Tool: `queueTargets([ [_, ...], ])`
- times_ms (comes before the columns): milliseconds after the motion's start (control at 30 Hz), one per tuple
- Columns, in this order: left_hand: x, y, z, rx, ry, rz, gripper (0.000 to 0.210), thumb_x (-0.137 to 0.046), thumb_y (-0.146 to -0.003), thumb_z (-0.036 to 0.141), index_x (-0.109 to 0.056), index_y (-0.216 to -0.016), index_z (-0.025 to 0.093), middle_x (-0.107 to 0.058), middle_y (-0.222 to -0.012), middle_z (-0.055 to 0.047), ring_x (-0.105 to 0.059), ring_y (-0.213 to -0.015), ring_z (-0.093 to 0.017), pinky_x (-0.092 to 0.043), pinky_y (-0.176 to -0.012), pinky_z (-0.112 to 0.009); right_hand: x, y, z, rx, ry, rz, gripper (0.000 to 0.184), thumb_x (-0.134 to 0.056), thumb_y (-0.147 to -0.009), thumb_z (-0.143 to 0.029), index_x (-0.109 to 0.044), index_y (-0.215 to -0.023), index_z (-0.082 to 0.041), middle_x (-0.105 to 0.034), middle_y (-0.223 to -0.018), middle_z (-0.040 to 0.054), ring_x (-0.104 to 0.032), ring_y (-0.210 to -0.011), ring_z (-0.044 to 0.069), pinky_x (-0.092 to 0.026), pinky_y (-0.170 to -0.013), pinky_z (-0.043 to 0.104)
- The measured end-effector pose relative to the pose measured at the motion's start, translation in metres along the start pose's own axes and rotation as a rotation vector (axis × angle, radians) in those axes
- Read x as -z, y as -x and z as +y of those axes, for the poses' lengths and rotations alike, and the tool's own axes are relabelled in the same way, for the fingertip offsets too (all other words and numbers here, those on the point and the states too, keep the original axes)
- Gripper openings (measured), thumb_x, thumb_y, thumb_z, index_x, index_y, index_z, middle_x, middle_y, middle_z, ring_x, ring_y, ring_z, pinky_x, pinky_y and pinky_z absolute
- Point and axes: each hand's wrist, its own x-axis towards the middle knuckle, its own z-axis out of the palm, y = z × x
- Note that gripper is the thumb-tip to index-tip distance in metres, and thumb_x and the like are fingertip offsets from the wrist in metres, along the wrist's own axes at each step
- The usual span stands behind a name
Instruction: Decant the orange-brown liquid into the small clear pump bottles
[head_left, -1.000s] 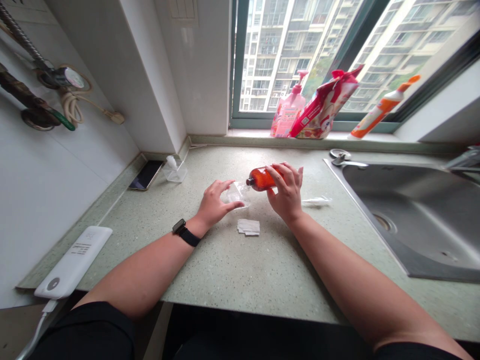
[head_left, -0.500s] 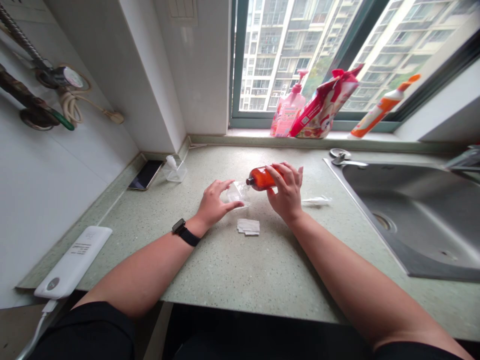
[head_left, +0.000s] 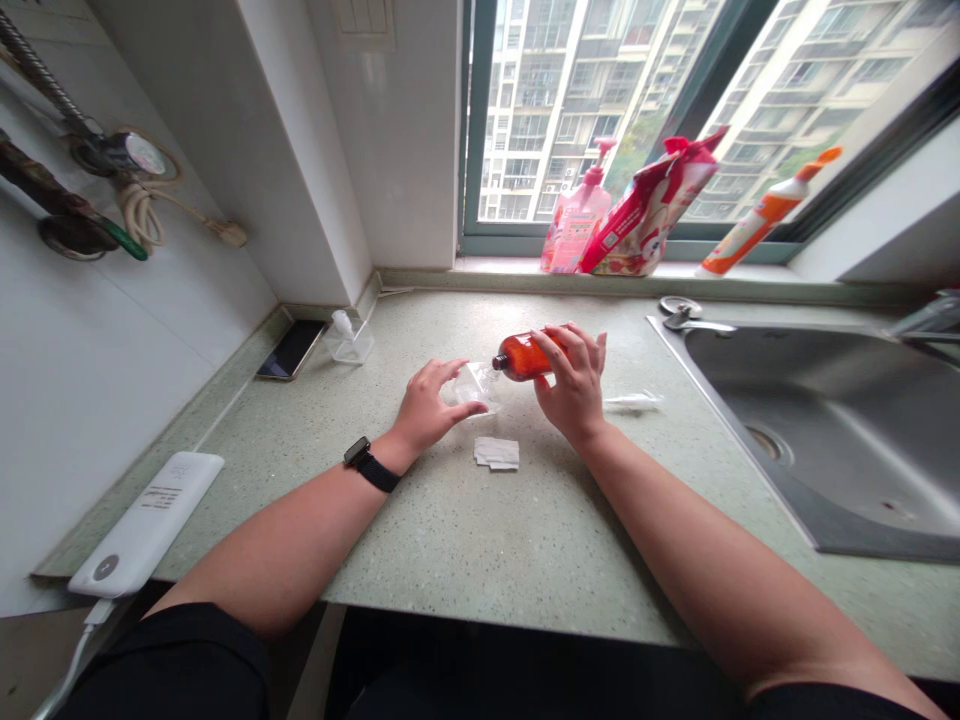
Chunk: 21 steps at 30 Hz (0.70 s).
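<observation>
Amber bottle (head_left: 521,358) near-horizontal in right grip (head_left: 574,385), C-shaped left grip (head_left: 431,402) around clear container (head_left: 474,384)

Kitchen, apparently in a home. Counter (head_left: 495,545), speckled pale green, beneath the left fingers (head_left: 442,371) and right fingers (head_left: 576,345). Steel sink (head_left: 847,430) let into it, well right of the right fingers. Windowsill (head_left: 499,266) beyond the fingers: pink pump bottle (head_left: 581,225), red pouch (head_left: 651,222), orange-capped bottle (head_left: 756,224). Pipe (head_left: 37,174) with green lever (head_left: 124,239), far left of the left fingers. Apartment-style blocks (head_left: 570,90) outside the window (head_left: 725,75), farther off beyond the fingers.
</observation>
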Motion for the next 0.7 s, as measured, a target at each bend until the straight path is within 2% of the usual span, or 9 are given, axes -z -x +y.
queueTargets([
  [700,0.0007,-0.0004,0.0005,0.009,0.003,-0.007,0.076,-0.086,-0.078,0.066,-0.066,-0.140,0.025,-0.071,-0.113,-0.007,-0.070,-0.106,-0.027,-0.057,-0.099,-0.045,-0.0001,-0.0002,0.0008,0.022,-0.004,0.017,0.091,-0.063,-0.084,-0.005,-0.037,-0.162,-0.045,-0.058,-0.149,0.0054,-0.048,-0.147,0.036,-0.018,-0.130,0.074],
])
